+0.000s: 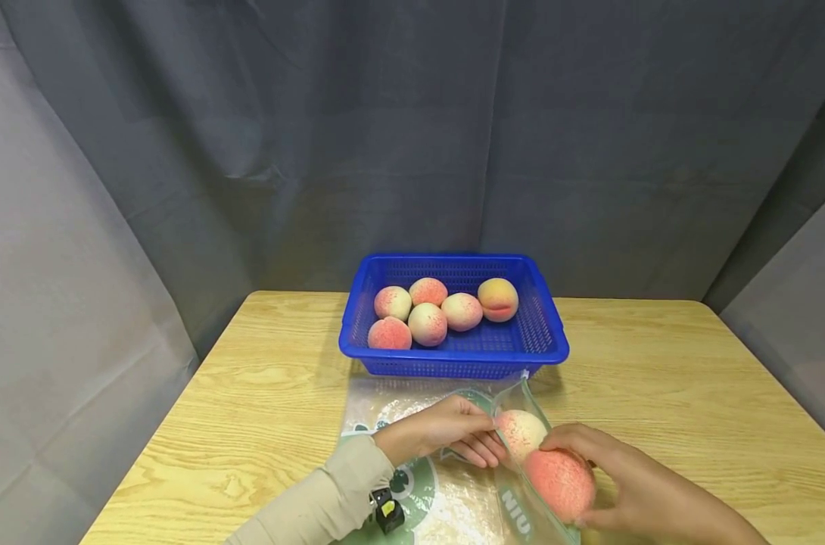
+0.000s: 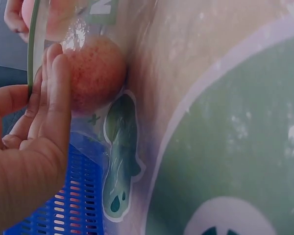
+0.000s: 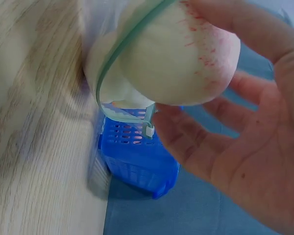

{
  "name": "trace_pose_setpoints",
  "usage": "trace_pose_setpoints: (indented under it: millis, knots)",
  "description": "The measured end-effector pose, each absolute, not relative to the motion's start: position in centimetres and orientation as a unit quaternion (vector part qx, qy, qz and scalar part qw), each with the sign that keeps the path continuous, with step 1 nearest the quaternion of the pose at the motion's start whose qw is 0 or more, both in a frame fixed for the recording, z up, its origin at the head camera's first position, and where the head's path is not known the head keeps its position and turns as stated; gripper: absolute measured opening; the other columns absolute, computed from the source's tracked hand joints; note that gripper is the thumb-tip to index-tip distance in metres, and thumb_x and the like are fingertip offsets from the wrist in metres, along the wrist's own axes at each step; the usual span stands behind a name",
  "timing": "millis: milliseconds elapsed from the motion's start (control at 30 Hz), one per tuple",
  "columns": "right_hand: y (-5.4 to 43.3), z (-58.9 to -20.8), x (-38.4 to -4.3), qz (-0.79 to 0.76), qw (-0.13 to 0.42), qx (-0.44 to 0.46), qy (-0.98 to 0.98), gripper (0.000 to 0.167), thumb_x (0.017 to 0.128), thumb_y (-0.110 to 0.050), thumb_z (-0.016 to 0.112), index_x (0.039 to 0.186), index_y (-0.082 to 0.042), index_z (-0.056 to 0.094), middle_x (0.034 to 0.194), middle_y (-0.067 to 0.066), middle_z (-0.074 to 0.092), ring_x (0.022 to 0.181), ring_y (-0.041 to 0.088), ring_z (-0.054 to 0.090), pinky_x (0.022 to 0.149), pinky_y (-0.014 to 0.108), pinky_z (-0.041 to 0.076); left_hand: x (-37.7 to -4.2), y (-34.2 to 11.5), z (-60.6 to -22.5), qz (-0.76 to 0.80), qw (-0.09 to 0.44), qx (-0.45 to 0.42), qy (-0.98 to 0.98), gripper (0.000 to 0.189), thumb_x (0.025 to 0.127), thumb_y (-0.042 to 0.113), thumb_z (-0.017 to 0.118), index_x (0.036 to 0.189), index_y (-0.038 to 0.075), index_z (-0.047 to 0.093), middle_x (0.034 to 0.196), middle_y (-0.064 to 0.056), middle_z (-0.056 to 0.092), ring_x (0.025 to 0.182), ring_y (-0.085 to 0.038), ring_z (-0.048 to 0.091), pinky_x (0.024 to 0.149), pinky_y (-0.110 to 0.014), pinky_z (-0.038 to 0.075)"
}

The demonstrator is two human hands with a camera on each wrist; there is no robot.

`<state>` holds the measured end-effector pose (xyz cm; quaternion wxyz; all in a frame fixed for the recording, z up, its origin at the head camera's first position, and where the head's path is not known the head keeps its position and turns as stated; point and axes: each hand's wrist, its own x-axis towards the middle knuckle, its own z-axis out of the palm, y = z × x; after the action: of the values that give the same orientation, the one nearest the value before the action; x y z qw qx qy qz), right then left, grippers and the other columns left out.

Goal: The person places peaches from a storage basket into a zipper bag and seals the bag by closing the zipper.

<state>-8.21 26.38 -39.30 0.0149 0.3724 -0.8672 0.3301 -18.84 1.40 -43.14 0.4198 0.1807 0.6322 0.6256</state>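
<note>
A clear plastic zip bag (image 1: 453,507) with green printing lies flat, its mouth facing right. My left hand (image 1: 456,431) pinches the mouth's upper edge between thumb and fingers, lifting it. In the left wrist view the thumb (image 2: 10,99) is on one side of the green rim and the other fingers are on the other. One peach (image 1: 521,431) sits inside the bag, just behind the mouth. My right hand (image 1: 617,473) grips a second, pinkish-red peach (image 1: 561,486) at the opening, partly past the rim. From the right wrist, this peach (image 3: 186,58) shows a pale side.
A blue plastic basket (image 1: 453,356) stands behind the bag, close to its far edge. Several peaches (image 1: 428,325) lie in it, mostly toward the left, with a yellower peach (image 1: 498,300) at the right. Grey curtains (image 1: 412,136) enclose the wooden table (image 1: 664,378).
</note>
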Motion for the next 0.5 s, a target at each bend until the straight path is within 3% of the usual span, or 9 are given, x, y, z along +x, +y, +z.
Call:
trace_pose_setpoints:
  millis: [300, 500]
  knots:
    - [26.35, -39.67, -7.94, 0.292, 0.001, 0.4, -0.869, 0.062, 0.082, -0.035, 0.074, 0.137, -0.021, 0.049, 0.134, -0.007, 0.051, 0.121, 0.001, 0.043, 0.086, 0.02, 0.051, -18.8, 1.41, -43.15, 0.625, 0.417, 0.18, 0.635, 0.031, 0.097, 0.012, 0.05, 0.096, -0.014, 0.065, 0.088, -0.026, 0.07, 0.062, -0.013, 0.067, 0.06, -0.023, 0.058]
    - [26.04, -40.14, -8.29, 0.316, 0.007, 0.429, -0.846, 0.049, 0.087, -0.024, 0.07, 0.133, -0.021, 0.054, 0.133, 0.0, 0.051, 0.12, 0.005, 0.047, 0.082, 0.021, 0.053, -18.86, 1.52, -43.18, 0.625, 0.419, 0.182, 0.633, 0.031, 0.097, 0.012, 0.049, 0.096, -0.015, 0.065, 0.089, -0.027, 0.07, 0.062, -0.014, 0.067, 0.06, -0.023, 0.058]
